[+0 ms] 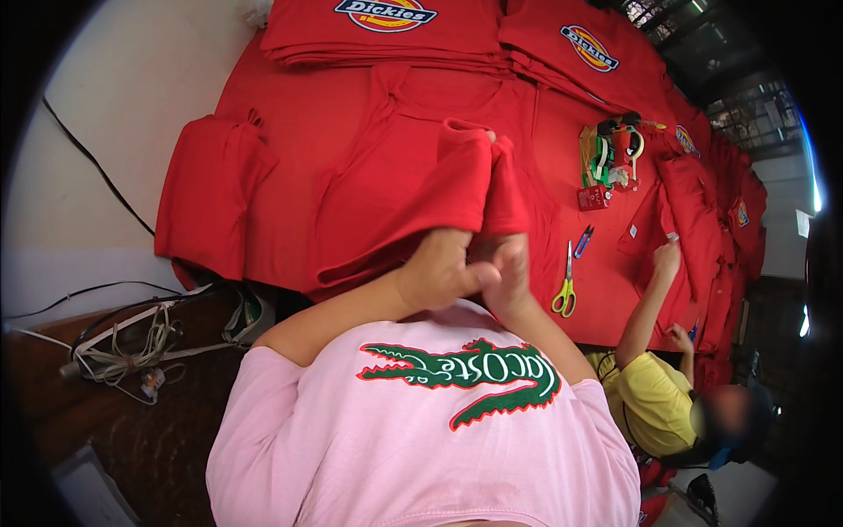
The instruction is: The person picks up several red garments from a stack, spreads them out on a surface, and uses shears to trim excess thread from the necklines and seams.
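A red shirt lies spread on the red-covered table, its near part raised in two folds. My left hand reaches up into the left fold, thumb outside and pointing right. Beside it, my right hand goes into the right fold, its thumb close to my left thumb. Both hands hold the cloth up from within; most of the fingers are hidden by it. A small bit of a fingertip shows at the top between the folds.
Folded red shirts are stacked along the far side; another red piece lies left. Yellow-handled scissors, blue thread snips and a small tool box sit right. A person in yellow handles red cloth. Cords hang left.
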`<state>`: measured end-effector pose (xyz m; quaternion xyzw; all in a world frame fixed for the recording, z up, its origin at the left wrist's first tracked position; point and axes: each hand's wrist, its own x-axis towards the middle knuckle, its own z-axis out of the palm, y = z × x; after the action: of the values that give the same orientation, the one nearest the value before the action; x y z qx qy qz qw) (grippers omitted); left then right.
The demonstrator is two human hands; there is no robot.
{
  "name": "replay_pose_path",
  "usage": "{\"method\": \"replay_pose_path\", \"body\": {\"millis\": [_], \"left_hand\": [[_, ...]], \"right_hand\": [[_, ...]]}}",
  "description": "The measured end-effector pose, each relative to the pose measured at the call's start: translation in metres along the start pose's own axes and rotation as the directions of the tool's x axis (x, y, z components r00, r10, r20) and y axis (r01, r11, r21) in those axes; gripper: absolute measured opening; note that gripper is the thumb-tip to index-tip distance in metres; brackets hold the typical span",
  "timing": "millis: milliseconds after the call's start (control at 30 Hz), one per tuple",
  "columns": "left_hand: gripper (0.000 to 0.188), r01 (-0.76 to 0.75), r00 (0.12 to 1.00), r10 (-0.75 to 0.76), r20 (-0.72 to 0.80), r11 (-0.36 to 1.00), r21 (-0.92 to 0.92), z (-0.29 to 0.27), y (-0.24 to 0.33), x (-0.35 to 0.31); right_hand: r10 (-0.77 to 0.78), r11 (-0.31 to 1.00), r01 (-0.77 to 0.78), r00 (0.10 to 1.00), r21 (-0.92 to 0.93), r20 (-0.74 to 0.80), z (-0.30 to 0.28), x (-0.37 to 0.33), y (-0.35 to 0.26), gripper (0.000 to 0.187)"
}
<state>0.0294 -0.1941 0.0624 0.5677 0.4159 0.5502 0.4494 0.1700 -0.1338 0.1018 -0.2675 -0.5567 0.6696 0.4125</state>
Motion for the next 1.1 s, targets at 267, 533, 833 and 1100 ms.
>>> {"method": "replay_pose_path", "body": {"millis": [267, 533, 833, 1100], "left_hand": [[0.122, -0.23, 0.973, 0.158, -0.169, 0.579, -0.782, -0.19, 0.068, 0.021], [0.131, 0.112, 0.903, -0.388, -0.186, 0.631, -0.768, -0.254, -0.048, 0.105], [0.128, 0.193, 0.709, -0.646, -0.283, 0.563, -0.803, -0.281, -0.197, 0.101], [0.067, 0.51, 0.604, -0.585, -0.542, 0.805, -0.302, -0.279, -0.165, 0.074]], "right_hand": [[0.152, 0.932, -0.203, 0.971, 0.301, 0.185, -0.143, 0.095, -0.084, 0.044], [0.527, 0.763, -0.518, 0.845, 0.387, 0.091, -0.201, 0.214, 0.046, 0.043], [0.79, 0.591, -0.747, 0.612, 0.306, -0.03, -0.242, 0.255, 0.173, 0.038], [0.697, 0.612, -0.786, 0.588, -0.087, -0.41, -0.241, 0.223, 0.125, 0.036]]}}
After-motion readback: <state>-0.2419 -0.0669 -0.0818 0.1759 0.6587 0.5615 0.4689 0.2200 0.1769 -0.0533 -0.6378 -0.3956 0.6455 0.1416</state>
